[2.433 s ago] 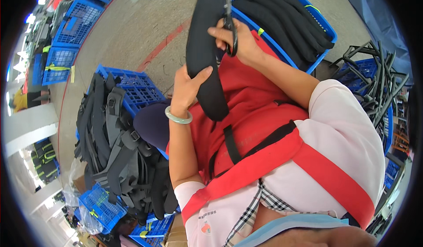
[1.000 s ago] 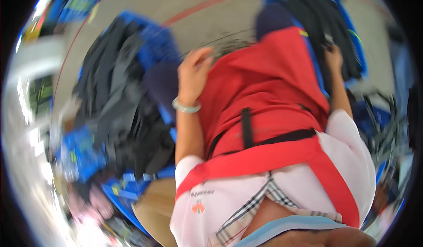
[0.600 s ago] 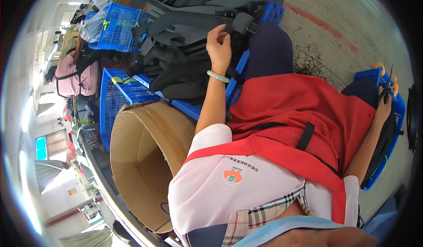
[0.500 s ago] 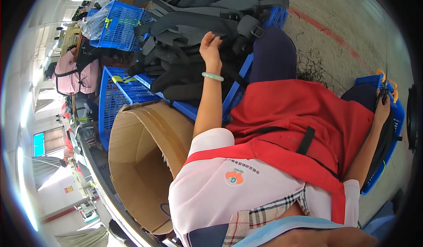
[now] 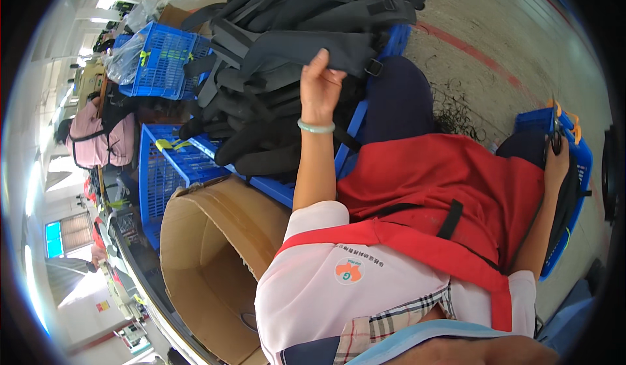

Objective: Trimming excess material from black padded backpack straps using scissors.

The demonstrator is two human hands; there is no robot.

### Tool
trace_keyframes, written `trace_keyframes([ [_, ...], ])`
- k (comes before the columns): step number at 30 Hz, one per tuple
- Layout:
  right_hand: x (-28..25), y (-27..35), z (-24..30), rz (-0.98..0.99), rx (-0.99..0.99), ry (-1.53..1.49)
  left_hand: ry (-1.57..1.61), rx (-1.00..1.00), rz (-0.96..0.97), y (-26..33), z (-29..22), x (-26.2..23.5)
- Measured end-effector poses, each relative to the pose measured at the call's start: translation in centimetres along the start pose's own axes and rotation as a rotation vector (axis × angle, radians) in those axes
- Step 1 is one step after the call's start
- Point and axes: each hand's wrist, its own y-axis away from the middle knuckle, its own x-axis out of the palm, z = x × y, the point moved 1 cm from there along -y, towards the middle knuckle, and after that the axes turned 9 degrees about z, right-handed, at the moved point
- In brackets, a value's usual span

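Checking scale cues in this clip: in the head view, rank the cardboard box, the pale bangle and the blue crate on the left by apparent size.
1. Cardboard box, largest, though it sits nearest the camera.
2. Blue crate, clearly smaller in the picture; being farther off, its true size against the box is unsure.
3. Pale bangle on the left hand, smallest.

Grey concrete floor (image 5: 521, 32) with red line (image 5: 469, 51) at one o'clock; bright window (image 5: 62, 234) at eight.

The pile of padded straps (image 5: 293, 58) is lying on a plastic crate (image 5: 195, 169) ahead of the person, with a cardboard box (image 5: 208, 261) sitting just below-left of it, another crate (image 5: 163, 62) standing further left, and what seems a third crate (image 5: 574, 169) lying at the right.
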Motion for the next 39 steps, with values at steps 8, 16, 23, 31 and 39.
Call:
trace_keyframes([
  [8, 2.1, 2.1, 19.1, 0.531, -0.251, -0.668, -0.399, -0.316, 0.412, 5.7, 5.9, 6.1],
  [16, 3.8, 4.5, 23.8, 0.845, -0.272, -1.11, -0.289, -0.42, 0.398, 6.5, 11.0, 8.6],
  [23, 4.1, 4.3, 22.4, 0.749, -0.197, -1.037, -0.406, -0.349, 0.407, 4.7, 12.3, 8.9],
  [31, 4.9, 4.8, 21.6, 0.68, -0.255, -0.935, -0.339, -0.368, 0.32, 4.5, 13.2, 8.4],
  [39, 1.5, 7.1, 17.9, 0.806, -0.259, -0.489, -0.334, -0.334, 0.359, 4.0, 12.4, 7.6],
])
